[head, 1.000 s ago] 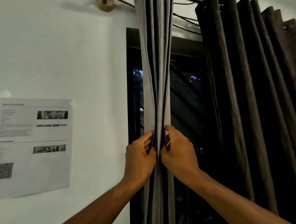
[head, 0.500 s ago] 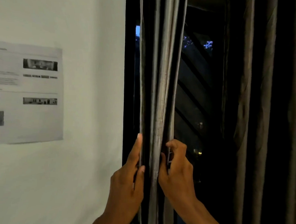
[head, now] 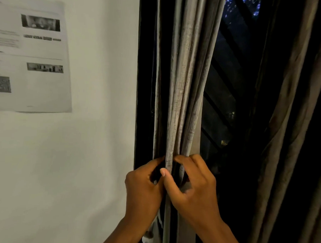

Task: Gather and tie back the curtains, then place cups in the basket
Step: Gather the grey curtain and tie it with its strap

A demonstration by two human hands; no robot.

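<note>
Curtain (head: 183,82) is now bunched into a tight column right at the left edge of the window (head: 222,98), just beside the wall (head: 101,137). A second ago the two hands were squeezing it side by side, then the left one went flat with its fingers straight up along the folds. Now both have curled back in. Left hand (head: 143,189) wraps the left side of the bundle, right hand (head: 195,191) hooks over the front with its thumb pressed across the folds, so both grips are closed on the fabric and touching each other. View has also dropped a bit, the paper (head: 31,55) on the wall sits higher.

My read: gathering on this panel is basically done and it's being pinched ready for a tie. Can't make out any tie-back or cord for sure, it's dark down there. Other curtain (head: 290,126) on the right hangs loose, well apart. No cups or basket in sight, so that half is a way off.
</note>
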